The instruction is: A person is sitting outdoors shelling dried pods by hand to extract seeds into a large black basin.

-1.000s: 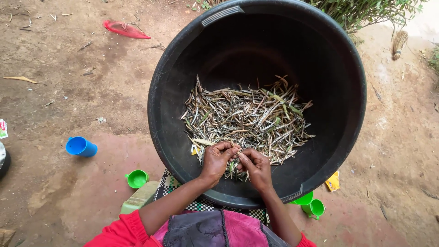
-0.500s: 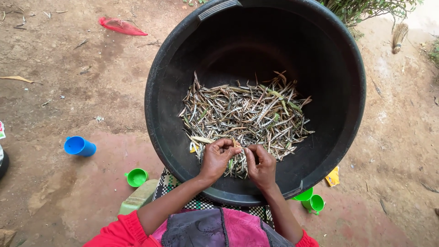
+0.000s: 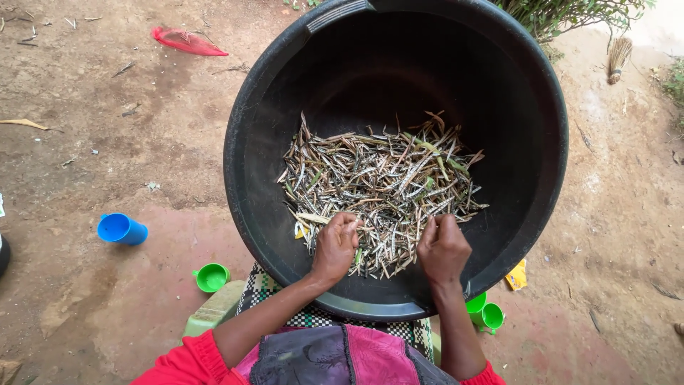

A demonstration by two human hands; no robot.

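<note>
A big black plastic tub (image 3: pixel 271 107) rests on my lap, and a heap of thin dry bean pods (image 3: pixel 381 182) lies in its bottom. Both my hands reach over the near rim into the heap. My left hand (image 3: pixel 335 246) pinches a pale pod at the near left edge of the pile. My right hand (image 3: pixel 443 248) is curled closed over pods at the near right edge. What lies under the right palm is hidden.
Bare earth lies all around. A blue cup (image 3: pixel 121 229) lies on its side at the left, a small green cup (image 3: pixel 212 276) nearer me, and two green cups (image 3: pixel 486 314) by the tub's right side. A red wrapper (image 3: pixel 187 41) lies far left, a broom (image 3: pixel 618 57) far right.
My two hands were together at the near middle of the heap; now they have drawn apart, the right hand moving to the right.
</note>
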